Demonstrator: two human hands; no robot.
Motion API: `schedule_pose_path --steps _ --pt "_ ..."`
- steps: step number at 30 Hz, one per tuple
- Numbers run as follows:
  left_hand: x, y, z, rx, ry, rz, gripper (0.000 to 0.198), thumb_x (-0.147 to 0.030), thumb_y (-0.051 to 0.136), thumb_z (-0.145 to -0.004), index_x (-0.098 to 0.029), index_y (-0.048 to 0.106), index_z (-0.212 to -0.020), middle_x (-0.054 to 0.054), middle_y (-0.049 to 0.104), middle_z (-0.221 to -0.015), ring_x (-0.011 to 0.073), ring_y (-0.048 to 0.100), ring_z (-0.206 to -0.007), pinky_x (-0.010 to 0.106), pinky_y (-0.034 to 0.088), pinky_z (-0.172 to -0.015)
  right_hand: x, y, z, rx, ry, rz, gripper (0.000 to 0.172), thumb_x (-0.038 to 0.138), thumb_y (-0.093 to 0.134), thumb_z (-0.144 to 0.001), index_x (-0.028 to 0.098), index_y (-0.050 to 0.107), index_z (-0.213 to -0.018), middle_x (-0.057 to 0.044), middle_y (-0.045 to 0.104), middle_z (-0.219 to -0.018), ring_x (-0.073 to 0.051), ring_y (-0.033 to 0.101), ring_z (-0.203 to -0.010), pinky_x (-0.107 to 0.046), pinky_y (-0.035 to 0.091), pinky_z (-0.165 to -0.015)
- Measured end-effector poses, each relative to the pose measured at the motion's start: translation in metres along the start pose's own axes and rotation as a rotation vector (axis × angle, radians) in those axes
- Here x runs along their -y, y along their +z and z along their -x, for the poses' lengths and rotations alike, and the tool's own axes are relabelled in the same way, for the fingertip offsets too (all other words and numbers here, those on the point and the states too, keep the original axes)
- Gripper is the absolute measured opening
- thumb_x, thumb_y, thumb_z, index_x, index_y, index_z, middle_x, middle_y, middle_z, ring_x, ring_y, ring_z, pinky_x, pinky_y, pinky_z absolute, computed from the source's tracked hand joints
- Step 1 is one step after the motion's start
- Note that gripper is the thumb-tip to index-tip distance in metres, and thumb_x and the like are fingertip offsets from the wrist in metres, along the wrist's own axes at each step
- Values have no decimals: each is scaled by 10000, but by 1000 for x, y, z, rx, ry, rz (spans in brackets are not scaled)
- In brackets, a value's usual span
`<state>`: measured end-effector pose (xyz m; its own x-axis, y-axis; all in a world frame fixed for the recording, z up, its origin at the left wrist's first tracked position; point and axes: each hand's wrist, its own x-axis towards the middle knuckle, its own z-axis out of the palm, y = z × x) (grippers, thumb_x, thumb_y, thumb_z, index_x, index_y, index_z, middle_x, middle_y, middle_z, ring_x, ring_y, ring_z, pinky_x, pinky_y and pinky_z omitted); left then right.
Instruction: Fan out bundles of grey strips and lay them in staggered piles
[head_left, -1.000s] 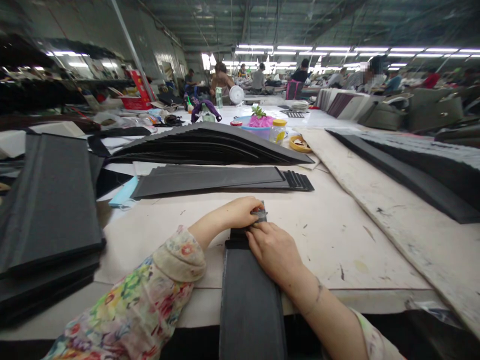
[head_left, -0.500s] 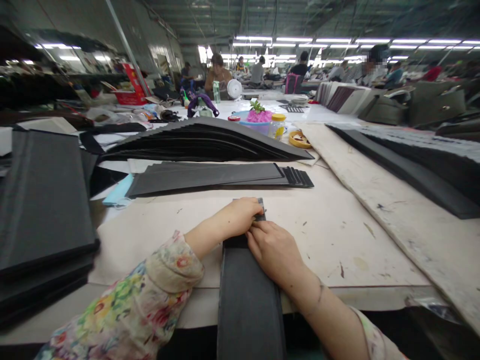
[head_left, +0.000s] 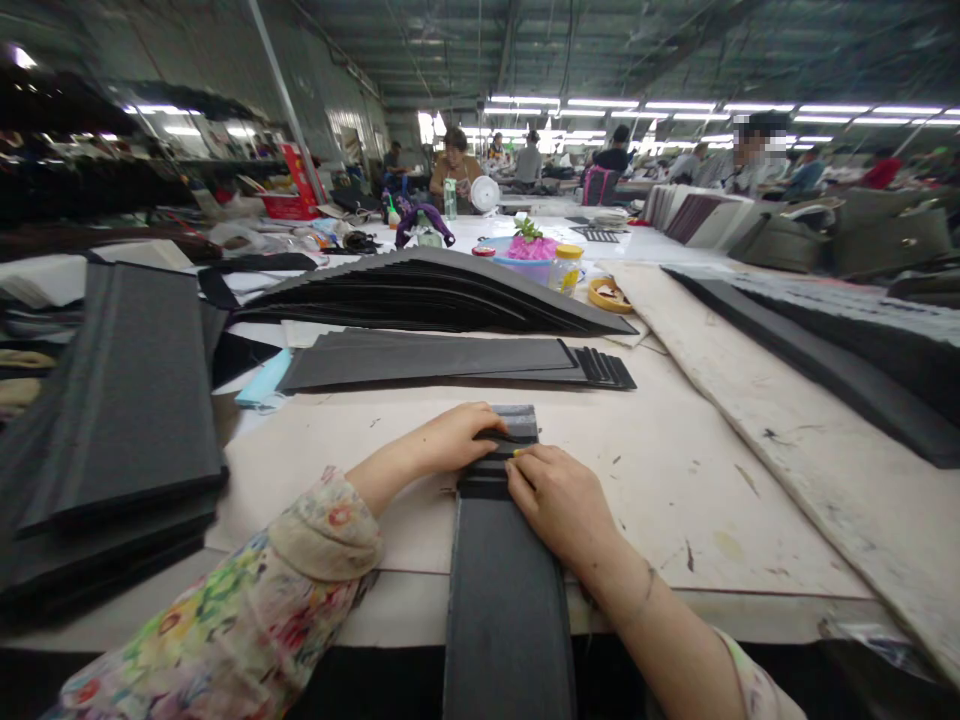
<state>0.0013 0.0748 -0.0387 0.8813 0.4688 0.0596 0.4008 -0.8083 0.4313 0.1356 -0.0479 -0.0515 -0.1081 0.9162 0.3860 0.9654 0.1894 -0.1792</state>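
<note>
A stack of long dark grey strips lies lengthwise in front of me, hanging over the table's near edge. Its far ends are fanned out in small steps. My left hand, in a floral sleeve, curls its fingers over the far left end of the strips. On the right side my right hand presses down with bent fingers, fingertips at the stepped ends. Both hands touch the strips.
More dark strips lie fanned across the table beyond my hands, and behind them a big arched pile of black sheets. Folded black panels are stacked at left. Long dark bands run along the right. Other people work far back.
The strip ends now show more beyond my left fingers, spread in steps. Both hands shifted slightly, and the view moved a little.
</note>
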Motion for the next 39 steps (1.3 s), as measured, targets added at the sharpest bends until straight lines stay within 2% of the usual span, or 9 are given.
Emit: schedule_pose_path --steps 2,5,10,16,23,28,31,35,39 --pt "6 -2 8 -38 -70 34 245 -158 558 -744 -150 599 -985 50 605 -948 169 542 -909 269 417 -827 -2 -1 -3 26 -2 -1 204 256 424 -871 197 594 -775 -30 607 -773 -157 547 -767 -270 401 -705" --pt "9 -1 15 -82 -89 76 236 -173 565 -750 -139 588 -982 53 593 -953 166 537 -907 261 419 -819 -5 -1 -9 24 -39 8 170 282 466 -852 184 568 -946 -54 599 -857 -186 529 -833 -298 406 -721" --pt "6 0 15 -85 -47 68 220 -137 554 -754 -122 592 -971 56 589 -921 163 532 -886 254 412 -817 -11 0 -23 33 -95 96 373 359 548 -797 149 512 -1103 -109 567 -986 -245 491 -936 -373 402 -775" --pt "6 1 15 -82 -26 28 188 -150 548 -773 -124 600 -952 52 588 -903 162 532 -873 252 417 -800 -15 7 -31 161 -121 3 291 328 485 -846 153 552 -1068 -87 567 -967 -209 503 -935 -345 409 -805" --pt "5 5 22 -100 107 -96 228 -134 427 -843 -157 612 -976 68 585 -978 176 517 -939 286 400 -857 -10 7 -28 155 -152 73 221 268 441 -869 164 609 -968 -77 589 -864 -196 533 -842 -320 429 -754" --pt "7 13 48 -125 30 -122 360 -76 359 -844 -167 531 -1146 71 577 -1021 163 502 -965 293 397 -880 -8 6 -26 136 -136 84 231 265 428 -877 165 631 -926 -68 600 -832 -187 549 -810 -301 439 -732" --pt "10 9 57 -112 -3 -123 365 -80 351 -850 -185 536 -1147 69 583 -1038 162 501 -981 302 392 -890 -8 7 -25 121 -122 73 230 258 430 -876 165 639 -904 -72 606 -839 -191 552 -814 -306 441 -737" --pt "12 -15 42 -1 -56 -132 290 -109 407 -836 -174 627 -1014 57 615 -984 157 549 -927 270 412 -852 -8 7 -24 100 -115 47 233 247 427 -878 166 645 -886 -67 614 -836 -188 557 -820 -301 442 -750" --pt "7 -34 7 -89 -113 -220 289 -116 407 -831 -141 626 -1016 73 608 -994 173 560 -928 273 419 -840 -8 7 -22 73 -113 25 265 245 401 -889 165 651 -853 -64 626 -834 -175 566 -822 -293 443 -767"
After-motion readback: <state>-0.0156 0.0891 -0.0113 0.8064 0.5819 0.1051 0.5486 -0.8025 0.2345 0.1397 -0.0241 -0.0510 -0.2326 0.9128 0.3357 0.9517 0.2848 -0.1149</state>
